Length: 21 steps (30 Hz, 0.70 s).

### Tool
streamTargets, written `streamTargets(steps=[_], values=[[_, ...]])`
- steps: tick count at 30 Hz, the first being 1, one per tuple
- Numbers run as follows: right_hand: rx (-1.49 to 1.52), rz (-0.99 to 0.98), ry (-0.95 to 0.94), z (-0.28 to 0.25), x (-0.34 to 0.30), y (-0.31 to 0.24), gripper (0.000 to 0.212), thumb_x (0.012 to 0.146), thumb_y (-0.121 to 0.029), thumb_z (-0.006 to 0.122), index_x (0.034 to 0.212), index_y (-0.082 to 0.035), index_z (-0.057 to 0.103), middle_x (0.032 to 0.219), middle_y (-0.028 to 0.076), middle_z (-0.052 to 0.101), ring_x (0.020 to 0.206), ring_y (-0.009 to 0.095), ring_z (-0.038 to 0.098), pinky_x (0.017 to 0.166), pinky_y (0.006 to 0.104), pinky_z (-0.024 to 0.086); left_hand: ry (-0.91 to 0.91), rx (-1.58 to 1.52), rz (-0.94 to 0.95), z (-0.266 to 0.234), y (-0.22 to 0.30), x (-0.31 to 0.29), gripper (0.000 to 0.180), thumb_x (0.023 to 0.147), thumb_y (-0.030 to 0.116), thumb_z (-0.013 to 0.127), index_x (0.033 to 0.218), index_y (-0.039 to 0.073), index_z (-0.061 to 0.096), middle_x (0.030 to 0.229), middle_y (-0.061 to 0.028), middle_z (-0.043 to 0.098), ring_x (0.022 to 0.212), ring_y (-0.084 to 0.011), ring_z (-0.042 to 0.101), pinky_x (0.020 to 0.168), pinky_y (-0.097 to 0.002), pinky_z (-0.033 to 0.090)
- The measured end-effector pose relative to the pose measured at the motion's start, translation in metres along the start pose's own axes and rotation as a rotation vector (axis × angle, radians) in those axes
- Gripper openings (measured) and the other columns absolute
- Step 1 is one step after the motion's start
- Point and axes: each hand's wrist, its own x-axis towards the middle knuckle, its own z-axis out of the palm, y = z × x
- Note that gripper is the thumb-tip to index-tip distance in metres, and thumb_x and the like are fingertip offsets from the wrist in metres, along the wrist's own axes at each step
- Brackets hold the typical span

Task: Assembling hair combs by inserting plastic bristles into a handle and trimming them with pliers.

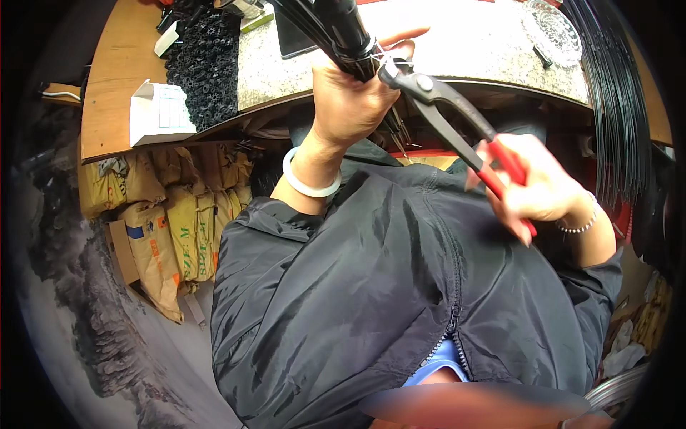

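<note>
My left hand (pixel 354 104), with a white bangle at the wrist, is wrapped round a black umbrella frame (pixel 344 32), a thick tube with thin ribs bundled alongside. A thin pale wire (pixel 379 53) goes around its ribbed collar. My right hand (pixel 532 182), slightly blurred and wearing a beaded bracelet, grips the red handles of a pair of end-cutting pincers (pixel 432 96). The dark jaws of the pincers meet the wire right beside the collar, near my left fingertips. Whether the jaws are fully closed on the wire cannot be made out.
On the bench (pixel 500 43) lie a pile of small black parts (pixel 207 79), an open white box (pixel 161 114), a dark flat device (pixel 291 34) and a glass ashtray (pixel 552 32). Long black rods (pixel 614 107) hang over its right edge. Stuffed sacks (pixel 153 243) are stacked below left.
</note>
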Motion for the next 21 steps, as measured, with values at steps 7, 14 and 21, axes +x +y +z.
streamTargets(steps=[7, 14, 21], values=[[-0.93, -0.39, 0.331, -0.004, 0.001, 0.01, 0.053, 0.087, -0.004, 0.047, 0.137, -0.004, 0.03, 0.1, 0.007, 0.053, 0.082, 0.012, 0.049, 0.079, 0.0241, 0.042, 0.031, 0.148, -0.1, 0.0, 0.0, 0.0, 0.023, 0.086, 0.001, 0.055, 0.106, -0.009, 0.059, 0.062, -0.0002, 0.053, 0.043, -0.0018, 0.038, 0.038, -0.0171, 0.029], [-0.817, -0.366, 0.352, -0.012, 0.003, 0.011, 0.035, 0.093, -0.01, 0.042, 0.127, -0.001, 0.041, 0.081, 0.003, 0.049, 0.067, 0.01, 0.045, 0.064, 0.0234, 0.043, 0.002, 0.136, 0.041, 0.0, -0.008, -0.001, 0.026, 0.085, 0.002, 0.057, 0.108, -0.01, 0.056, 0.062, -0.0022, 0.053, 0.044, -0.0027, 0.041, 0.038, -0.0178, 0.032], [-1.032, -0.1, 0.487, -0.007, -0.015, -0.022, 0.018, 0.093, -0.017, 0.047, 0.086, -0.001, 0.046, 0.056, 0.011, 0.034, 0.049, 0.018, 0.033, 0.048, 0.0293, 0.032, -0.02, 0.106, -0.014, -0.001, -0.008, 0.002, 0.007, 0.079, -0.006, 0.057, 0.079, -0.002, 0.063, 0.081, -0.0056, 0.065, 0.069, -0.0037, 0.055, 0.057, -0.02, 0.043]])
